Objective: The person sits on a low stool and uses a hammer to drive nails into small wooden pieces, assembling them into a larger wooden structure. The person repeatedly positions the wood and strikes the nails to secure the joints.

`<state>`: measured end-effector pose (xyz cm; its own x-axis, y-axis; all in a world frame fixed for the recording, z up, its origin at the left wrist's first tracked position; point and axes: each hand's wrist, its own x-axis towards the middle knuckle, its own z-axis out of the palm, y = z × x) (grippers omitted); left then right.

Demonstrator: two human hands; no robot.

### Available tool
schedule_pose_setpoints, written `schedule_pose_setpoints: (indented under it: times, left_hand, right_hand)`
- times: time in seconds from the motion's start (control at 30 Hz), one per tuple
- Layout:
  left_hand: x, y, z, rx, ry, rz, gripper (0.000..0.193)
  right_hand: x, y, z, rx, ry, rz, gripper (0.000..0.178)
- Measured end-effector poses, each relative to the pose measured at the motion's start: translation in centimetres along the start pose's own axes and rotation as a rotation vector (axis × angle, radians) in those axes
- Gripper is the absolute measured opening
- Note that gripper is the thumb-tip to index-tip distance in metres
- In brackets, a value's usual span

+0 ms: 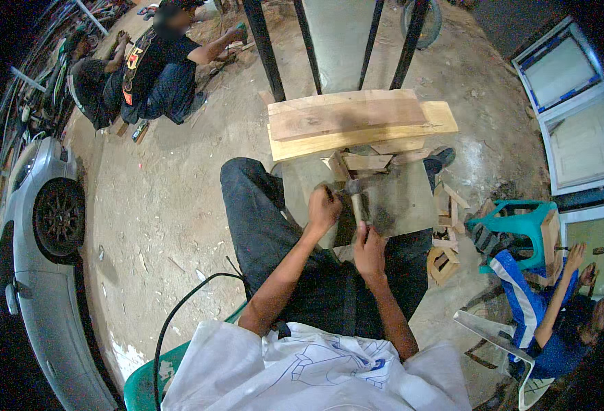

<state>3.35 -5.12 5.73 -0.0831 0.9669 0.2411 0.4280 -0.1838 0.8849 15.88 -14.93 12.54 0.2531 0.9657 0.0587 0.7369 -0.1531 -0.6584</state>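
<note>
My right hand (370,253) is wrapped round the wooden handle of a hammer (361,205), whose dark head points away from me over the board on my lap. Just left of the hammer head, my left hand (324,207) is closed, fingers pressed together; what it pinches is hidden. Beneath both hands lies a flat greyish board (408,205) across my thighs. Short cut wooden pieces (369,162) rest at its far edge, one standing tilted near my left fingers.
Beyond the board, wide planks (346,116) lie stacked before dark metal legs. More wood offcuts (446,257) lie right of my knee. A person (555,301) sits by a green stool (521,229); two people crouch far left. A silver car (45,294) stands left, white-framed panels (569,103) right.
</note>
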Motion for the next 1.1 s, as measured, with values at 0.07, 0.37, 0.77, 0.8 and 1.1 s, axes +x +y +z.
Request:
schedule_pose_setpoints:
  times: [0.07, 0.37, 0.77, 0.8, 1.1]
  left_hand:
    - [0.2, -0.3, 0.1, -0.001, -0.020, -0.047, 0.013]
    - [0.8, 0.7, -0.4, 0.079, -0.133, -0.094, 0.013]
    - [1.1, 1.8, -0.9, 0.055, -0.142, -0.248, 0.010]
    - [1.0, 2.2, -1.0, 0.073, -0.110, -0.194, 0.010]
    - [1.1, 2.7, -1.0, 0.021, -0.079, -0.134, 0.014]
  right_hand:
    - [0.6, -0.7, -0.4, 0.035, 0.014, 0.002, 0.035]
    - [0.2, 0.7, 1.1, 0.038, 0.087, -0.038, 0.037]
    - [0.6, -0.2, 0.1, -0.070, -0.116, 0.080, 0.033]
    - [0.7, -0.4, -0.1, 0.009, -0.065, 0.073, 0.033]
    - [1.0, -0.1, 0.4, -0.036, -0.058, 0.035, 0.031]
